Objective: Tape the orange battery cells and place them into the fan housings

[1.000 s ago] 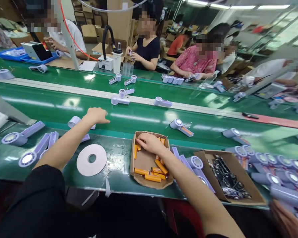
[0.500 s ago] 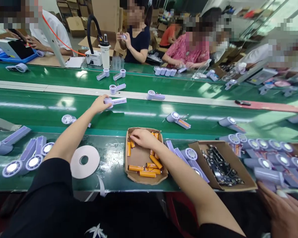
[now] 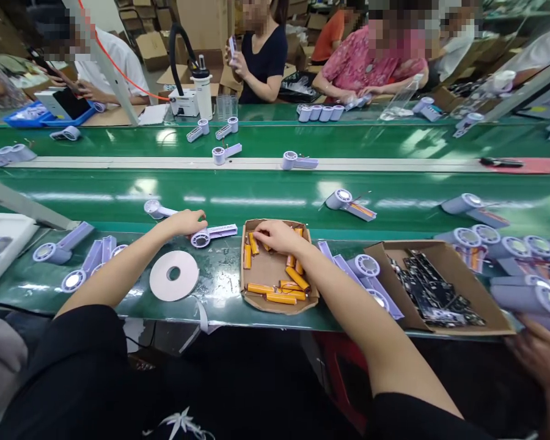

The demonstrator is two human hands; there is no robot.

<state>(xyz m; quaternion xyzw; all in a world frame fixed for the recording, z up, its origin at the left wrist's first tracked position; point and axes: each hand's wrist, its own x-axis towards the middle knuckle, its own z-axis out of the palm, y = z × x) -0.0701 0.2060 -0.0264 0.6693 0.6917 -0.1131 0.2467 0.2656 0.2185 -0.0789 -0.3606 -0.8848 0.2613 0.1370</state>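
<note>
My left hand (image 3: pixel 189 223) is closed around the head of a pale purple handheld fan (image 3: pixel 223 231), whose handle points right with lettering on its side. The fan is at the near edge of the green belt, just above a roll of white tape (image 3: pixel 158 276). My right hand (image 3: pixel 278 237) reaches into a shallow cardboard tray (image 3: pixel 262 269), its fingers curled down on an orange cylindrical battery (image 3: pixel 253 243) at the far left corner. More orange batteries (image 3: pixel 282 297) lie along the tray's front and right side; my hand hides part of them.
Right of the tray are fan bodies (image 3: pixel 366 266) and a cardboard box (image 3: pixel 474 287) of black circuit boards. More fans (image 3: pixel 73 280) lie at left, and others (image 3: pixel 351 203) sit on the belt (image 3: pixel 266 211). A neighbour's hand (image 3: pixel 541 348) is at far right; co-workers sit opposite.
My left hand has brought the fan from the belt toward me, down to the near edge. My right hand stays in the battery tray. The view has shifted slightly.
</note>
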